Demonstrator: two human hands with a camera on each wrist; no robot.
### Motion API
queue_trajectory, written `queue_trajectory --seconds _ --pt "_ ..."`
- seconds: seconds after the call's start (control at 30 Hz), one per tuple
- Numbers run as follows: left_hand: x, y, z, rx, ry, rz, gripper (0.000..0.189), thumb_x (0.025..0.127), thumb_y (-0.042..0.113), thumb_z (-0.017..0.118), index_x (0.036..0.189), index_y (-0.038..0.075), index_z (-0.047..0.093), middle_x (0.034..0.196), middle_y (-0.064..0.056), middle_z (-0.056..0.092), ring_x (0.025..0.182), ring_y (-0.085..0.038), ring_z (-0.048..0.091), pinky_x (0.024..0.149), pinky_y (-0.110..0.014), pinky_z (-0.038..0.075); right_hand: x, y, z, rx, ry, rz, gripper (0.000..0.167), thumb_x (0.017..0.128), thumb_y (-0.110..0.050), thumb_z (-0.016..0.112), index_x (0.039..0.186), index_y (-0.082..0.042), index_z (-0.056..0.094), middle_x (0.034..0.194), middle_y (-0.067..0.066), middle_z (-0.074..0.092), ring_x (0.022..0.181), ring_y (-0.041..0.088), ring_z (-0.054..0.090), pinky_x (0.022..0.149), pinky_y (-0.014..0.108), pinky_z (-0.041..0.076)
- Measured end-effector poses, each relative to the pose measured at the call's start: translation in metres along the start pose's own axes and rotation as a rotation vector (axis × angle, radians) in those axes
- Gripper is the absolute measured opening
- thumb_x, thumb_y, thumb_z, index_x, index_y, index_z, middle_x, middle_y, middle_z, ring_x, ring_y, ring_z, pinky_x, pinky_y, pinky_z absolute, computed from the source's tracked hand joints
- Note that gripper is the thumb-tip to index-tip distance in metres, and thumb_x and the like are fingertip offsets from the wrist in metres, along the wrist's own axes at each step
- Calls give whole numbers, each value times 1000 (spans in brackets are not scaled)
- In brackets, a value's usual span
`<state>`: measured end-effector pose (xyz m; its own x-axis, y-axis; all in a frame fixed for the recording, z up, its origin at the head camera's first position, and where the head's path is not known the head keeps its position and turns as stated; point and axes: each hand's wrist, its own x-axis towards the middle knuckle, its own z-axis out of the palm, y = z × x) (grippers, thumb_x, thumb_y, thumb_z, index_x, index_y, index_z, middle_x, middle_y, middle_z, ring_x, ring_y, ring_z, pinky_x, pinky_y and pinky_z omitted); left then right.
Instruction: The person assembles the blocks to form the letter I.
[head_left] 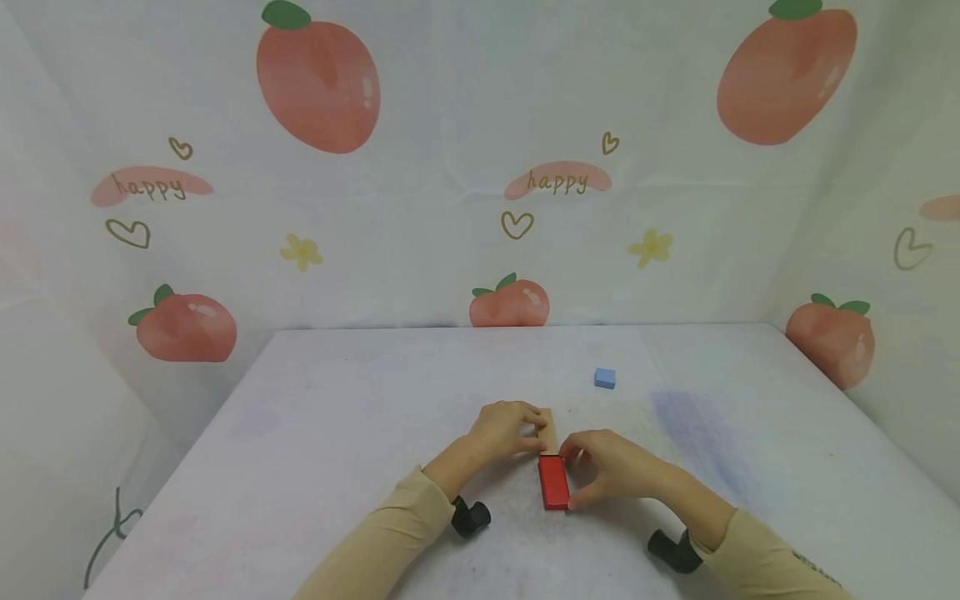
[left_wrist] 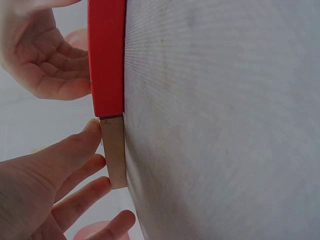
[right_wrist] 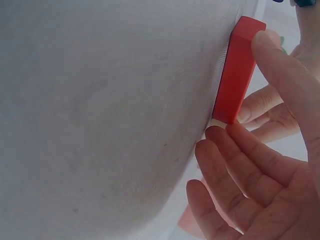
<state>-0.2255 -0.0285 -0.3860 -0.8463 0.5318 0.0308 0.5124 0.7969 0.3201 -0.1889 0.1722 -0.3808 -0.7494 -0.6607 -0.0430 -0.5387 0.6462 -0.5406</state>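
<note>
A red block (head_left: 554, 482) lies lengthwise on the white table, its far end against a bare wooden block (head_left: 551, 432), so the two form one row. My left hand (head_left: 506, 429) is at the left side of the wooden block, its thumb by the joint and fingertips farther along, as the left wrist view shows. Along the right side of the red block is my right hand (head_left: 618, 467). Its thumb (right_wrist: 267, 45) touches near the block's near end, while the other fingers (right_wrist: 240, 165) reach the far end by the joint. Neither hand wraps round a block.
Farther back on the white table (head_left: 375, 392) sits a small blue block (head_left: 604, 378), right of the row. A white cloth (head_left: 442, 100) printed with fruit hangs behind and at the sides. Black wrist cameras (head_left: 471, 518) sit under both forearms, close to the tabletop.
</note>
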Motion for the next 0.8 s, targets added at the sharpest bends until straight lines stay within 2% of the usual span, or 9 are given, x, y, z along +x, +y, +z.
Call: queue_trajectory --seconds 0.2,0.43,0.8 --pt "0 0 0 -6 -4 -1 36 79 33 73 112 18 70 121 4 65 113 -18 61 87 -35 48 0 0 0 4 1 5 49 65 -31 83 102 -7 61 96 -1 66 81 7 59 73 23 50" --pt "1 0 1 -7 -5 -3 36 79 32 73 112 18 70 121 4 65 113 -18 61 87 -35 48 0 -2 -1 -13 14 -39 49 66 -32 83 102 -5 61 95 0 66 81 9 60 72 23 50" --pt "0 0 0 -11 -7 -9 37 79 33 72 113 19 70 122 4 65 114 -17 60 89 -36 47 2 -2 -2 -10 4 -9 49 66 -32 83 102 -6 61 94 0 66 81 8 60 72 24 50"
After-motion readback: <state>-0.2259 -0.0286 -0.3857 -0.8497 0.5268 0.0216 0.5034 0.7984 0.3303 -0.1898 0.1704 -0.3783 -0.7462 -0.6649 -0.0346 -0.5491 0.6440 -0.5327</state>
